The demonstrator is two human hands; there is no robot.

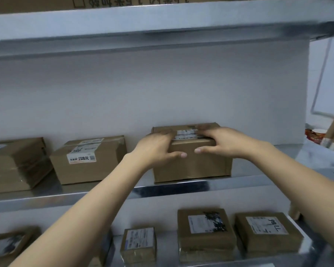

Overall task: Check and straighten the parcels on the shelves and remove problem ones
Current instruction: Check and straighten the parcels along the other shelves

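- We hold the box (193,164) at the right end of the middle shelf (181,186), close to the front edge.
- Our left hand (154,149) and right hand (228,141) both curl over its top, thumbs on the front. We think this is to turn it straight.
- This shelf has three boxes: ours, the sticker box (89,160) and the left box (14,164).
- The lower shelf (167,251) shows at least four.

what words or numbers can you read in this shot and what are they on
"8元": sticker on the middle-shelf box left of the held box.
"1.5米": print on the top-shelf carton, rest cut off.
Marker scrawl on the lower right box: unclear.
Labels on the held box, other parcels, whiteboard: too blurred.
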